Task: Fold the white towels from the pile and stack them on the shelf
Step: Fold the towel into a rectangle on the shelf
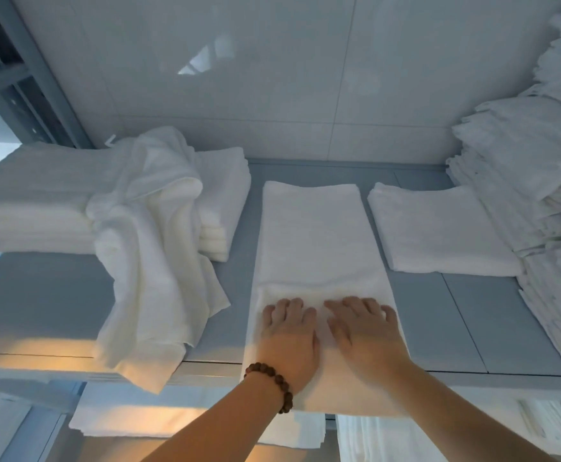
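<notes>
Pressing near end of towel strip (pixel 312 235) w/ L hand (pixel 289 335) & R hand (pixel 362 331), side by side, fingers straight, gripping nothing. Laid on shelf (pixel 472 311), running fwd from fingertips. Probably best: smooth outward to both edges before folding. Unfolded pile (pixel 149 245) left of L hand.

Long towel (pixel 312 235) at centre: plain white, no print. Folded towel (pixel 439 228) to right: same plain white. Crumpled towel pile (pixel 152 248) at left: white, creamier in folds. Shelf (pixel 492 315): pale blue-grey, warm orange glow along near left edge. Linen stack (pixel 539 155) at far right: white, eyelet-lace pattern on edges. Wall tiles (pixel 206 61): glossy white, thin grey joints. Bead bracelet (pixel 272 381): dark brown.
</notes>
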A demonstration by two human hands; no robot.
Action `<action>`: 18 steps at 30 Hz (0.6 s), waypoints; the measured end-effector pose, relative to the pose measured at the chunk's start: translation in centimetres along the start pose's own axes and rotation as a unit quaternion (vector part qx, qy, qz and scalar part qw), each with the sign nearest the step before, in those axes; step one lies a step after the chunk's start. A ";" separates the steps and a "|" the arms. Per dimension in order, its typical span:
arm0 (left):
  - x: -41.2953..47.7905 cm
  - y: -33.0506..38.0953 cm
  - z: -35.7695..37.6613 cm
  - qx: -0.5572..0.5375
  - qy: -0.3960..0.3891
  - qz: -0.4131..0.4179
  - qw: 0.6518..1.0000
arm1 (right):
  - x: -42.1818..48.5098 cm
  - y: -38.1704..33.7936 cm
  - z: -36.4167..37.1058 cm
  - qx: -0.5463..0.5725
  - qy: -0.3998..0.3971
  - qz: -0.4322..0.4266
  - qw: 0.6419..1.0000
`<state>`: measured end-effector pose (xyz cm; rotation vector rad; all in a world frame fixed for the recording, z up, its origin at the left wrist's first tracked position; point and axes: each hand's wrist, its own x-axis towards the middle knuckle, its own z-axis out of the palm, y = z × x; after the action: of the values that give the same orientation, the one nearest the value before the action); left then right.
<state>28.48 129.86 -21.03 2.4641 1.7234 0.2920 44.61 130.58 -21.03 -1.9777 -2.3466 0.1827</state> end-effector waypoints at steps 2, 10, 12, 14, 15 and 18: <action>2.2 0.0 -0.3 -0.001 0.050 0.011 0.999 | 2.9 -0.3 -1.2 0.012 0.047 -0.027 0.998; 4.2 -2.3 2.4 0.043 -0.012 0.026 0.999 | 14.9 -1.7 -1.3 -0.009 0.018 -0.191 0.981; 4.2 -2.3 2.5 0.027 0.010 0.027 0.999 | 17.2 -2.9 -0.8 -0.035 -0.021 -0.232 0.972; 4.3 -2.4 2.7 0.014 0.016 0.023 1.000 | 19.1 -3.9 -0.3 -0.059 -0.052 -0.268 0.960; 4.3 -2.5 2.8 0.010 0.013 0.020 1.000 | 19.9 -4.3 -0.1 -0.063 -0.057 -0.282 0.956; 4.4 -2.6 3.0 0.012 0.014 0.013 1.000 | 22.1 -5.0 0.1 -0.066 -0.037 -0.306 0.949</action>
<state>28.21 134.88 -24.06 2.5121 1.7168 0.3131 35.98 151.47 -20.99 -1.2006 -2.9472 0.0632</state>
